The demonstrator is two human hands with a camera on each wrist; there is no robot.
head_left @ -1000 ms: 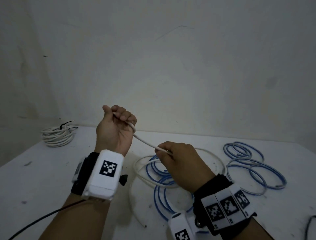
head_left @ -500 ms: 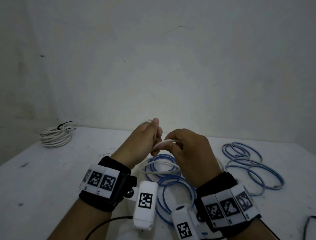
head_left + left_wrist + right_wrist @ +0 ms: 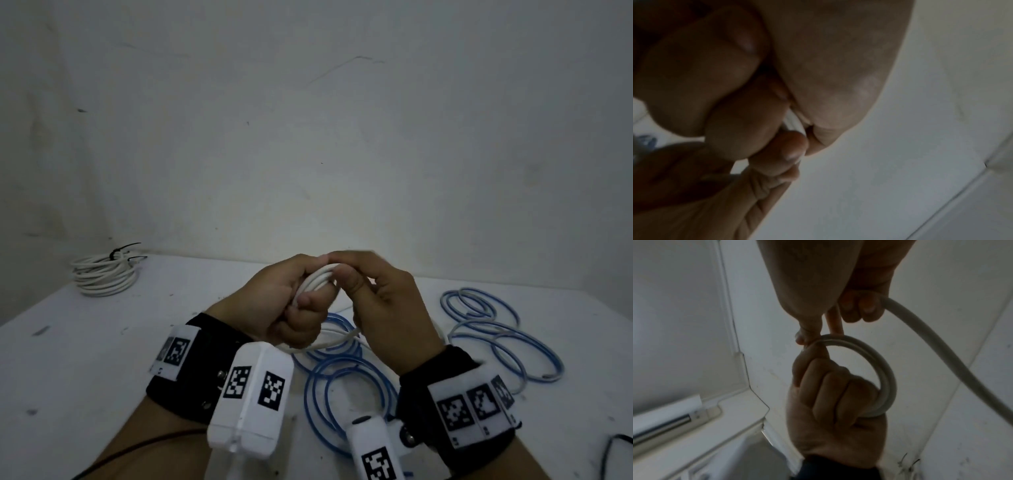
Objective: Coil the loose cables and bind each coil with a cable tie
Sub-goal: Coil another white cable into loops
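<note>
- White table (image 3: 102, 359) sits under a plain grey wall (image 3: 308, 120).
- Far left on the table lies a white coil (image 3: 102, 277). It is done, with black ties (image 3: 118, 255) round it.
- Next comes the left hand (image 3: 281, 308), held up over the table. Its fingers (image 3: 826, 386) curl round the small loops of the white cable (image 3: 317, 279), so it holds the new coil.
- The loops stand up like a ring in that fist. You can see it best in the right wrist view, where the ring (image 3: 879, 369) pokes out of the fist.
- Just beside it, touching at the top of the ring, is the right hand (image 3: 380, 308). Its thumb and first finger pinch the cable there.
- From the right hand the loose part of the cable (image 3: 941, 345) runs down and away toward the table. So the free end lies on the right hand's side, and I think the next loop should come from that side into the left fist.
- Under the hands is a blue cable (image 3: 342, 383), still loose.
- Far right is one more blue cable (image 3: 496, 335), loose too, well apart from the hands.
- No spare tie shows near the hands.
</note>
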